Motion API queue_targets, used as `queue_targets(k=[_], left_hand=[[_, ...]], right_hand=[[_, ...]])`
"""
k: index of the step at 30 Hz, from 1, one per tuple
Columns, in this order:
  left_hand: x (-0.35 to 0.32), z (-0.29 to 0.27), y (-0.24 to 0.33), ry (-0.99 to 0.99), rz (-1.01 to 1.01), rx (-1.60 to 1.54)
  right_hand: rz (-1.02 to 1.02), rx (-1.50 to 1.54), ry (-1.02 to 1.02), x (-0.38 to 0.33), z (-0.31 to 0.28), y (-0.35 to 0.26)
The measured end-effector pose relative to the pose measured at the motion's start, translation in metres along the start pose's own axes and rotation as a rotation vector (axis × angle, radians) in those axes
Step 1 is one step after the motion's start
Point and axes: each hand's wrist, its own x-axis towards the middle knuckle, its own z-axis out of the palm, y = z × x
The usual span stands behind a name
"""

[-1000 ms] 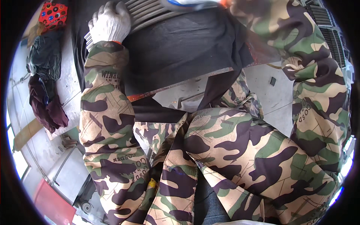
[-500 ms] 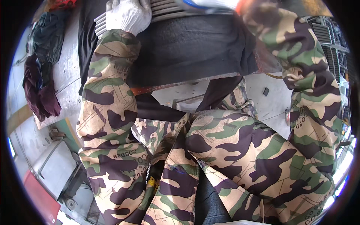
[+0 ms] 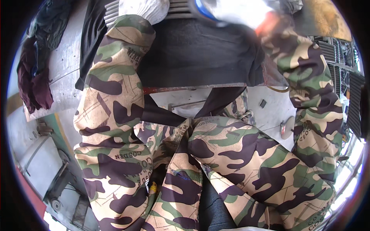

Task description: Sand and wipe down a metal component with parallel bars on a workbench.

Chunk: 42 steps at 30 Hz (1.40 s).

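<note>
My left hand point(image 3: 144, 9), in a white knit glove, rests on a row of grey metal rods point(image 3: 180, 9) at the top edge of the view. Its fingers lie beyond the frame, so their grip is hidden. Farther right, my right hand point(image 3: 246, 13) is smeared by motion over the same row. White material with a blue edge point(image 3: 206, 9) shows there, and an orange-red cuff point(image 3: 268, 24) meets the sleeve. Whether the blue edge belongs to the glove or to something held cannot be made out. Black cloth point(image 3: 200, 54) covers the worktop below the rods.
Dark clothes point(image 3: 38, 73) lie on a grey surface at the left. A reddish metal edge point(image 3: 200, 87) borders the worktop near my lap. At the right stand racks of dark ribbed pieces point(image 3: 327, 54), and a yellowish-brown panel point(image 3: 327, 17) is at the upper right.
The view has shifted slightly, with the worktop sitting higher at the left. My right hand has moved a little right and down in the picture. My left hand still rests on the rods.
</note>
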Motion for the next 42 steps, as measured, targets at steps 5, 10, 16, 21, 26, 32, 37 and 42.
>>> queue_targets(k=[5,10,16,21,26,32,37,42], left_hand=[[-0.004,-0.003,-0.001,-0.040,-0.063,-0.007],[-0.002,-0.009,0.002,-0.085,-0.074,-0.033],[-0.008,0.000,0.001,-0.005,-0.056,0.002],[0.000,-0.009,0.003,-0.104,-0.090,-0.030],[-0.009,0.000,-0.001,-0.027,-0.064,-0.002],[-0.005,-0.003,0.001,-0.037,-0.047,-0.013],[-0.003,-0.009,0.003,-0.094,-0.043,0.006],[0.000,-0.009,-0.006,-0.105,0.002,-0.013]], right_hand=[[0.035,-0.032,-0.006,0.012,0.009,0.007],[-0.039,0.003,0.054,0.002,0.005,-0.005],[0.013,-0.033,0.010,-0.002,0.005,0.004],[-0.036,0.038,0.039,0.011,0.003,0.000],[0.012,0.008,-0.002,0.002,0.002,0.009],[0.031,-0.050,0.066,-0.007,0.008,0.036],[-0.002,-0.065,0.011,-0.039,-0.008,0.032],[0.095,-0.019,0.044,-0.029,-0.001,0.048]])
